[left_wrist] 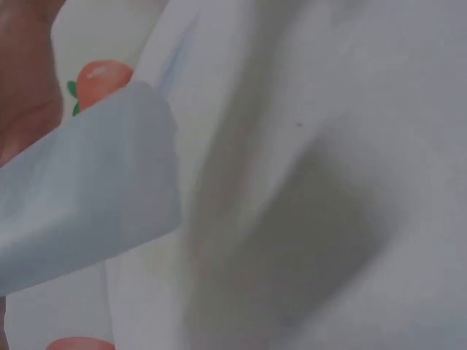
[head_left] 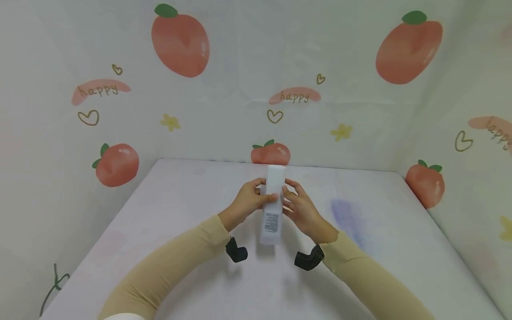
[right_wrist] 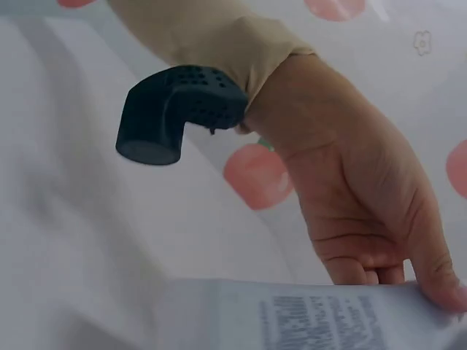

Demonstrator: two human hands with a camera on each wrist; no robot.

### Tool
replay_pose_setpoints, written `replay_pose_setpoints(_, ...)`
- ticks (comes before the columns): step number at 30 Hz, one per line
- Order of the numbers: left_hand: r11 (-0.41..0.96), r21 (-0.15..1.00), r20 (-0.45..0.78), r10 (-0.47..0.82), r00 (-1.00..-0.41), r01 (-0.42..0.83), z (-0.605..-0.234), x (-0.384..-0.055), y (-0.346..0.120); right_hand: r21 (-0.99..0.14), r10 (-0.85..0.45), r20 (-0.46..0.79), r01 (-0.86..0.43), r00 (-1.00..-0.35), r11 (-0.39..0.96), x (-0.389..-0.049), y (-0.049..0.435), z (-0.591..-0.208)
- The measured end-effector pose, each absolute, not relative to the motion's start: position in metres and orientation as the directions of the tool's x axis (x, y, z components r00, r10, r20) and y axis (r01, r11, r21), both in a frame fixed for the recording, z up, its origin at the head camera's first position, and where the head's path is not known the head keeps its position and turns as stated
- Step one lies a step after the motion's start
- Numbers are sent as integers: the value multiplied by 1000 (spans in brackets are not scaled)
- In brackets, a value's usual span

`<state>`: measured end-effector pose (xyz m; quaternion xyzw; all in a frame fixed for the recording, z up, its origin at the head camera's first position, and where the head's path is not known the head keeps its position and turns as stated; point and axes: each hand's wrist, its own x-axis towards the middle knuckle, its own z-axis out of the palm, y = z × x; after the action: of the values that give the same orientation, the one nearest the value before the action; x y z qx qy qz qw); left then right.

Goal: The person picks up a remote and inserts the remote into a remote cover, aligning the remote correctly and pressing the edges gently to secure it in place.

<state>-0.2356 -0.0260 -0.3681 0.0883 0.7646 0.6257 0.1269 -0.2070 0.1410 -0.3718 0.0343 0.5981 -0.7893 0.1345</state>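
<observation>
A tall, narrow white box [head_left: 275, 182] is held upright between both hands in the head view, a block of dark print low on its near side. My left hand [head_left: 250, 200] grips it from the left, thumb laid across the front. On the right edge, my right hand [head_left: 304, 211] holds it with bent fingers; some fingertips are hidden behind it. One plain end of the box [left_wrist: 124, 168] shows in the left wrist view, beside part of a hand [left_wrist: 25, 80]. The right wrist view has the printed side of the box [right_wrist: 241, 321] and the left hand [right_wrist: 357, 189].
A white-covered table [head_left: 192, 284] lies below the hands, with a bluish-purple smudge [head_left: 348, 222] on its right half. Behind it hangs a white cloth [head_left: 236, 53] printed with red fruit, hearts and the word happy. Dark cameras [head_left: 310, 258] sit on the wrists.
</observation>
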Motion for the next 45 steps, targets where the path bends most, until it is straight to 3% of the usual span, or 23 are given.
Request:
replay_pose_setpoints(5, 256, 967, -72, 332, -941, 17, -374, -230, -25, -959, -162, -221, 244, -962, -146, -206, 144, -376)
replay_pose_setpoints(10, 146, 989, -52, 314, -948, -6, -378, -226, -25, -953, -131, -225, 247, -965, -178, -207, 151, -379)
replay_pose_setpoints(17, 18, 984, -173, 288, -942, -175, -388, -223, -23, -954, -136, -191, 217, -972, -209, -208, 158, -380)
replay_pose_setpoints(22, -47, 978, -183, 287, -940, -204, -391, -222, -20, -951, -160, -181, 214, -970, -222, -209, 158, -380)
replay_pose_setpoints(32, -137, 962, -216, 155, -964, -238, -387, -216, -10, -982, -198, -156, 173, -968, -71, -206, 155, -378)
replay_pose_setpoints(38, -113, 965, -228, 73, -971, -236, -378, -222, -9, -988, -175, -151, 154, -973, -4, -207, 150, -374)
replay_pose_setpoints(45, -41, 958, -282, 73, -957, -285, -378, -231, -10, -984, -171, -159, 142, -972, 105, -202, 144, -374)
